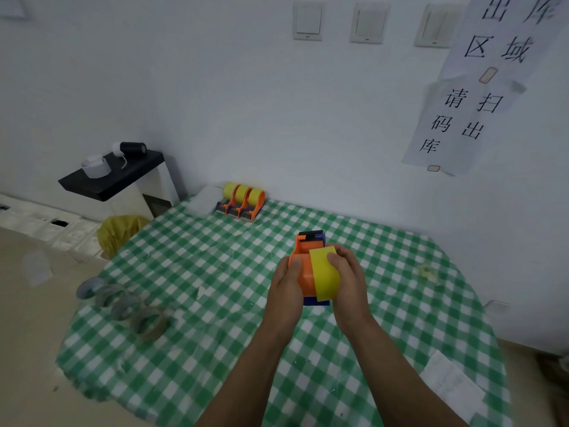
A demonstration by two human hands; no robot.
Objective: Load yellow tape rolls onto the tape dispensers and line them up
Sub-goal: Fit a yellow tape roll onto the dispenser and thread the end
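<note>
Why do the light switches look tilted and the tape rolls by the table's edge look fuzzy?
Head view: the wide-angle lens bends things near the frame's edges, so the light switches lean; the grey tape rolls at the left look blurred, while the yellow tape roll mid-frame looks crisper.

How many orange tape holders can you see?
4. Three tape holders stand side by side at the table's far edge by the wall. The fourth tape holder is gripped by the left hand and right hand. None looks hidden.
</note>
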